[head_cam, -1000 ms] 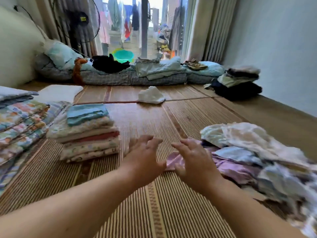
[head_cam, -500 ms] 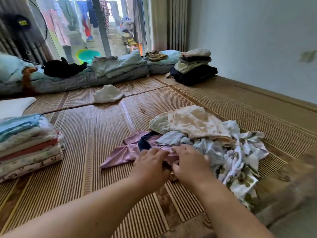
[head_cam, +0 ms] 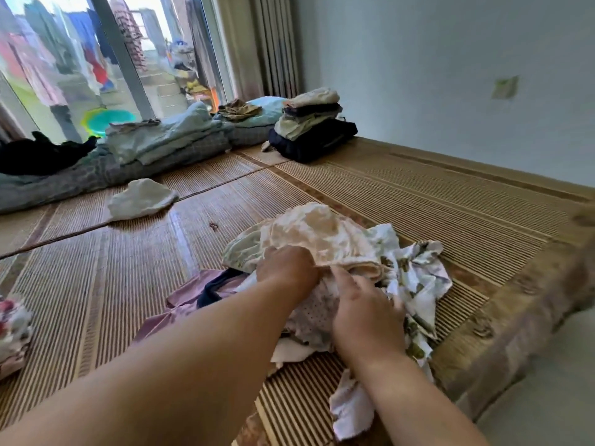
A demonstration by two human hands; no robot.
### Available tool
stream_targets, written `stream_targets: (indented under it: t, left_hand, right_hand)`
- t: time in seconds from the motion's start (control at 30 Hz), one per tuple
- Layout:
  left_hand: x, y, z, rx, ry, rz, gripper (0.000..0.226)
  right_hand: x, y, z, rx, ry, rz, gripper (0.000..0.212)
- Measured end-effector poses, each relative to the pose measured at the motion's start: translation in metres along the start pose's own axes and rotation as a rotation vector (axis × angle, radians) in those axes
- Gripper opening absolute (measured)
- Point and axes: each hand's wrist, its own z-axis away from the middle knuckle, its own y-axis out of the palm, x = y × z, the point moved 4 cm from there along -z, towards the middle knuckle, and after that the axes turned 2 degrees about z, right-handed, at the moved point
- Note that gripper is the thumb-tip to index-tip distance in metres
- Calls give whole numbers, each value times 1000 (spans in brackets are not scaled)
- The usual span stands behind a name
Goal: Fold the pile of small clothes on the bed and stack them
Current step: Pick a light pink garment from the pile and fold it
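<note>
A loose pile of small clothes [head_cam: 409, 275] lies on the bamboo mat [head_cam: 418, 201] near the bed's right edge. On top sits a cream printed garment [head_cam: 318, 233]; a pink garment [head_cam: 180, 304] spreads out to the left. My left hand [head_cam: 289, 272] grips the edge of the cream garment. My right hand [head_cam: 367, 313] rests in the pile on a dotted beige piece [head_cam: 315, 317], its fingers curled into the cloth. A stack of folded small clothes [head_cam: 13, 333] shows at the left edge.
A white folded cloth [head_cam: 138, 197] lies alone on the mat further back. Bedding and pillows [head_cam: 154, 146] line the far edge below the window. A dark stack of folded clothes [head_cam: 312, 127] stands at the back right. The bed's edge [head_cam: 515, 333] drops away on the right.
The view has swung right, away from the folded stack. Both hands went from hovering over the mat into the pile; the left hand moved up onto the cream garment.
</note>
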Motion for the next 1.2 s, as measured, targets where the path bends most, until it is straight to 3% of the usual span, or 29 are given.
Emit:
stream_targets:
  t: [0.13,0.23,0.3,0.37,0.47,0.57,0.67,0.87,1.0,1.1,1.17,1.2]
  left_hand:
    - [2,-27,17,-44,165,-24,28]
    - [8,-66,54,-84,334,-4,20]
    - [15,-92,87,-55,371,44,17]
    - [23,-115,119,-35,383,61,18]
    - [52,-146,165,-72,349,40,19]
    - [90,-180,206,-149,262,21,15]
    - [136,-220,247,-253,105,4,18]
    - [204,-282,309,-369,-59,88,21]
    - [233,-312,346,-418,-116,106,7]
    - [248,-318,370,-276,-72,50,23]
    - [255,-322,386,-192,-39,128,32]
    - [258,-323,392,-162,-37,214,39]
  right_hand:
    - [-3,3,1,-75,-33,-33,58]
    - [7,-1,6,-254,-78,-104,59]
    - [20,-10,12,-334,-104,-133,63]
    - [33,-16,17,-309,-113,-75,61]
    - [60,-23,30,-150,-137,-132,47]
    - [84,-39,54,-147,-224,-294,32]
    - [112,-60,78,-54,-302,-412,34]
    - [204,-102,137,261,-674,-440,18]
    - [252,-140,156,144,-761,-575,16]
    - [278,-151,172,69,-908,-525,17]
    - [289,-156,187,49,-1036,-426,8]
    - [294,-159,195,-10,-1147,-356,18]
